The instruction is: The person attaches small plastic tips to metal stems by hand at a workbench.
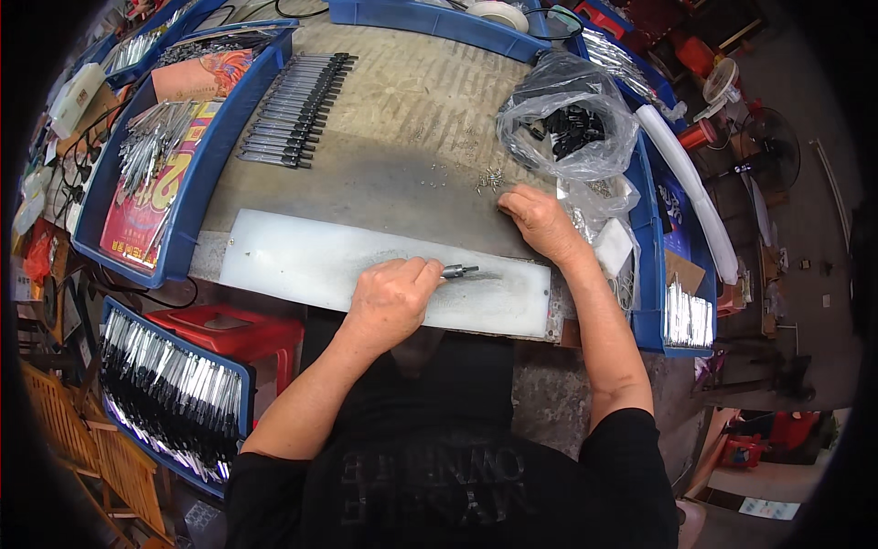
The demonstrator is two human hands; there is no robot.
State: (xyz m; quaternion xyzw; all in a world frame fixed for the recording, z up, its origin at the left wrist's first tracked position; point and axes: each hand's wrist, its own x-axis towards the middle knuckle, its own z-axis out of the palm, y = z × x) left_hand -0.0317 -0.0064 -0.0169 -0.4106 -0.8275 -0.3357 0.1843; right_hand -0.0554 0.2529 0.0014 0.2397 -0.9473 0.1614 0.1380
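Note:
Over the white plastic board [302, 259] at the near edge of the table, my left hand [393, 297] is closed around a pen barrel [457, 271]. Its dark, narrow end sticks out to the right past my thumb. My right hand [541, 221] is beyond the board, fingers pinched together just below a small heap of tiny metal parts [491, 180]. Whatever those fingertips hold is too small to make out. A plastic bag [521, 151] of small black parts lies beyond my right hand. Farther left, a neat row of clear and black pens [297, 114] lies on the table.
Blue trays flank the work surface: the left one [187, 215] holds silvery rods and printed card, the right one [651, 316] more rods. Below left stands a blue bin of pens [169, 393] near a red stool [233, 334]. Another blue tray [439, 26] lines the far edge.

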